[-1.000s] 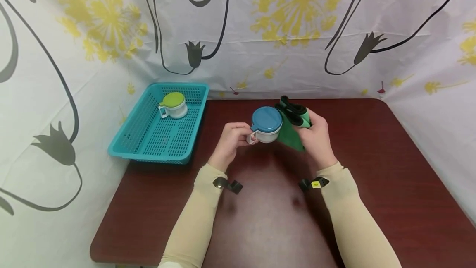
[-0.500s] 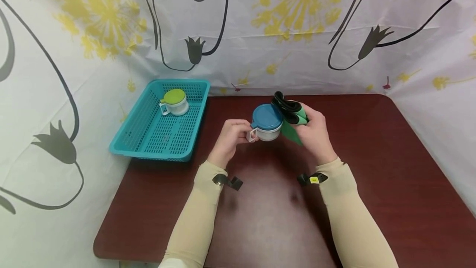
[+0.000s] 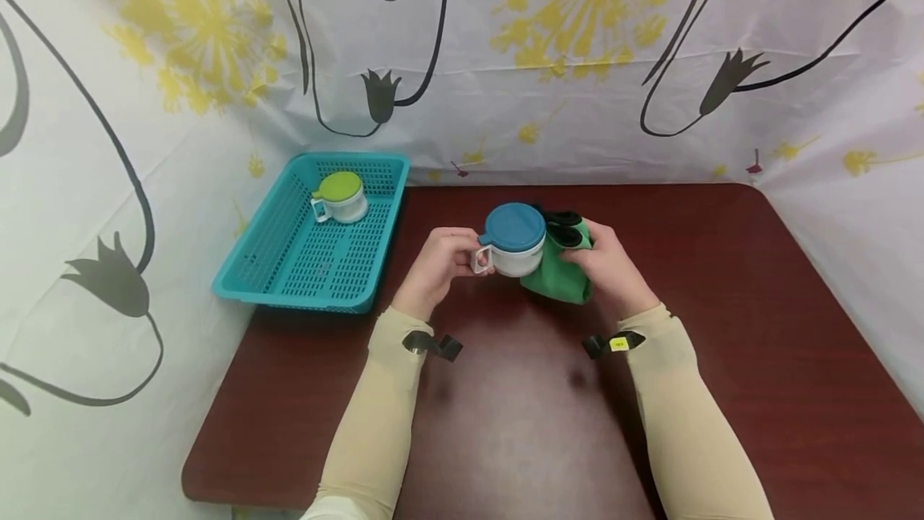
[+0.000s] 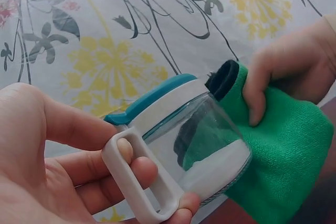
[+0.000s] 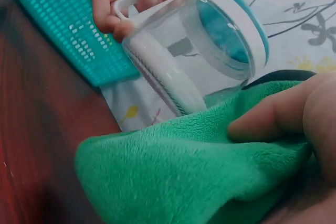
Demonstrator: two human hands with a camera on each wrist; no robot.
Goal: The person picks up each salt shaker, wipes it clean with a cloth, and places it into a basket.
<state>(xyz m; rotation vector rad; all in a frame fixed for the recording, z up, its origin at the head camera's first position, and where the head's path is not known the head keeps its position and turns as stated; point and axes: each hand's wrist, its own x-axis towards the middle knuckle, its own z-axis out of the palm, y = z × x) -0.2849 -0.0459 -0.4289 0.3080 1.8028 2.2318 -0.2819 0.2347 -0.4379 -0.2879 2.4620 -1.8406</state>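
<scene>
My left hand (image 3: 440,263) grips the white handle of a clear seasoning jar (image 4: 215,145) with a blue lid (image 3: 515,227), held up over the table. White powder lies in the bottom of the jar, which tilts in the left wrist view. My right hand (image 3: 613,267) holds a folded green cloth (image 5: 173,166) with a dark edge, thumb on top of it. In the right wrist view the cloth lies against the jar's side and base. The far fingers of the right hand are hidden by the cloth.
A turquoise basket (image 3: 303,303) stands at the left back of the dark red table (image 3: 722,343). Inside it sits a second jar with a green lid (image 3: 339,186). Behind the table hangs a white flowered sheet (image 3: 476,119).
The green cloth has shifted lower around the jar's right side, showing more of its green face. The left hand and jar have moved slightly left. The basket's jar stays put.
</scene>
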